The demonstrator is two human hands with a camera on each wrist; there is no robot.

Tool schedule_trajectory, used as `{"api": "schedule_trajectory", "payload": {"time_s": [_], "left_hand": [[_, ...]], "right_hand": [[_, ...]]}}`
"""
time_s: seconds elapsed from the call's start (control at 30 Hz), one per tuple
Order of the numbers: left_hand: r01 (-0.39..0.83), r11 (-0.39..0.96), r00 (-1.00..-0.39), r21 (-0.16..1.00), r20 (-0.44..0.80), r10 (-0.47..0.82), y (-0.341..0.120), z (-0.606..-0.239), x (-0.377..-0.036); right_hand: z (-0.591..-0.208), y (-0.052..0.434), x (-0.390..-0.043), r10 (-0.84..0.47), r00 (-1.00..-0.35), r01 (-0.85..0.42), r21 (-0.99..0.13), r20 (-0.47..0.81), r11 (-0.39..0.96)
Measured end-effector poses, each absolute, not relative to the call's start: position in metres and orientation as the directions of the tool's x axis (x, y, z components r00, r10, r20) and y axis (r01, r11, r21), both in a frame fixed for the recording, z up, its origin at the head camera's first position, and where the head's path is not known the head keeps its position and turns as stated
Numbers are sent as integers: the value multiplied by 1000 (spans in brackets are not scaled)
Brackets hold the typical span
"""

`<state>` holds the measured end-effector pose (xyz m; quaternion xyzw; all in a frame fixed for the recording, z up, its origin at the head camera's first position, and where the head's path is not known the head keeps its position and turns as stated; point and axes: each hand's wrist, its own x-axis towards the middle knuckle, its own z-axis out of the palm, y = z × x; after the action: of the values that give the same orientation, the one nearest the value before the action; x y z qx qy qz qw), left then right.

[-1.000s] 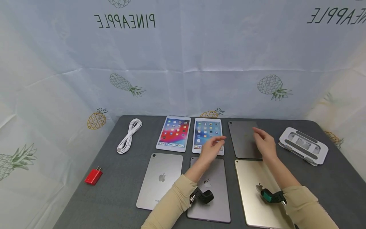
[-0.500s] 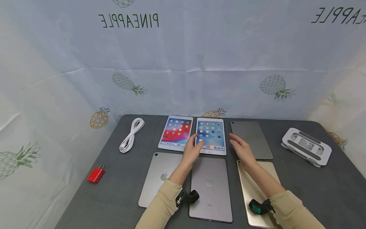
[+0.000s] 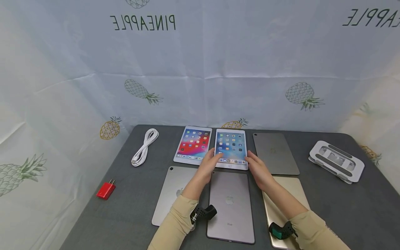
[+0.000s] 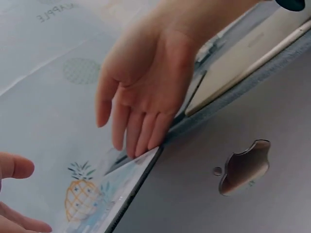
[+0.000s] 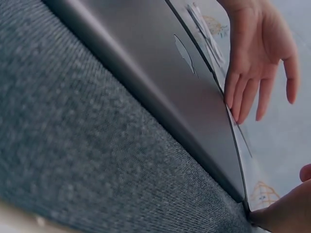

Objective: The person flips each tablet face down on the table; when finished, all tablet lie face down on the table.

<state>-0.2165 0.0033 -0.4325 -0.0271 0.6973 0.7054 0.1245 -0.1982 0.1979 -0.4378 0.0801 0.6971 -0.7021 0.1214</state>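
A white-framed tablet [image 3: 230, 147] lies screen up in the back row, its home screen lit with app icons. At its left edge is my left hand [image 3: 204, 169], the thumb over the lower left of the screen. My right hand [image 3: 260, 172] meets its lower right edge with the fingertips. Both hands have extended fingers: the wrist views show the right hand [image 4: 146, 82] with straight fingers at the tablet's edge and the left hand [image 5: 260, 58] likewise. Just in front lies a purple-grey tablet [image 3: 230, 218], back up.
Another lit tablet [image 3: 193, 144] lies to the left, a dark grey one [image 3: 276, 152] to the right. Silver [image 3: 168, 187] and gold [image 3: 295, 189] tablets lie in the front row. A coiled white cable [image 3: 145, 147], red charger plug [image 3: 106, 190] and folded white stand [image 3: 336, 161] lie farther out.
Both hands have moved left. The right hand has come from over the dark grey tablet to the lit tablet's right edge, the left hand from over its screen to its left edge.
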Motion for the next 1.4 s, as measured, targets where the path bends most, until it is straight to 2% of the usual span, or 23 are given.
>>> {"api": "schedule_trajectory", "payload": {"time_s": [0.4,0.97,1.03,1.17,1.27,1.4], "left_hand": [[-294,-174,-956,940,-286,67,-3,-434,-232],[-245,-384,-967,890,-253,31,3,-444,-233],[-232,-381,-970,895,-244,16,4,-444,-232],[-206,-359,-972,910,-233,-33,7,-438,-227],[-180,-333,-974,926,-215,-72,10,-434,-224],[-145,-326,-977,934,-187,-101,15,-434,-223]], "right_hand": [[-439,199,-199,-65,-956,285,-958,-285,-1],[-442,198,-199,-90,-962,253,-966,-257,55],[-440,197,-199,-83,-962,252,-963,-260,99],[-436,191,-203,-60,-971,207,-938,-232,279],[-429,183,-215,-60,-987,113,-911,-148,396],[-417,170,-241,-63,-998,-33,-887,4,460]]}}
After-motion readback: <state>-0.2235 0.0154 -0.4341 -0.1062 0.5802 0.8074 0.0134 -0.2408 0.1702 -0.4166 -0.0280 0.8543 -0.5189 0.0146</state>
